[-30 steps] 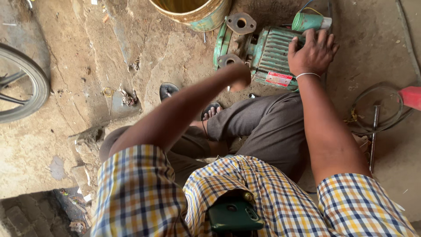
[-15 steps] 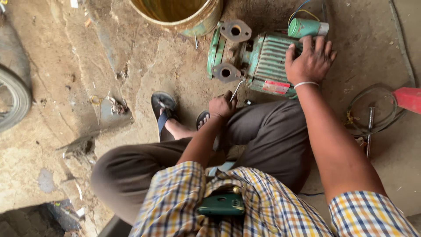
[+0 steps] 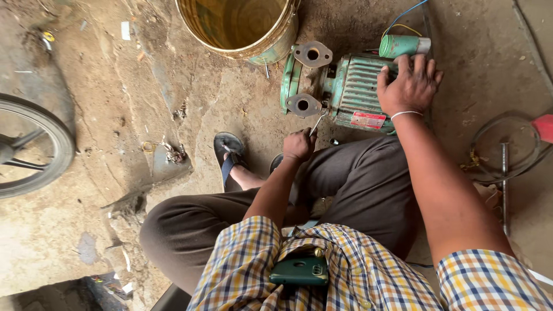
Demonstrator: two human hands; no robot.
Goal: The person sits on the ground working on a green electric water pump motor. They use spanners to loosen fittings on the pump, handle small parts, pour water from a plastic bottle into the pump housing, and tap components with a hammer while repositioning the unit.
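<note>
Red-and-white rectangular label [image 3: 368, 120] on green pump motor [image 3: 351, 86], beneath right hand [image 3: 408, 86].

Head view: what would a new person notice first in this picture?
The green ribbed motor pump on the dirt floor at top centre stands out first. The right hand lies flat on its top, and the left hand holds a thin metal tool against its lower flange. Behind it stands a yellow bucket, and part of a wheel shows at the left edge.
</note>
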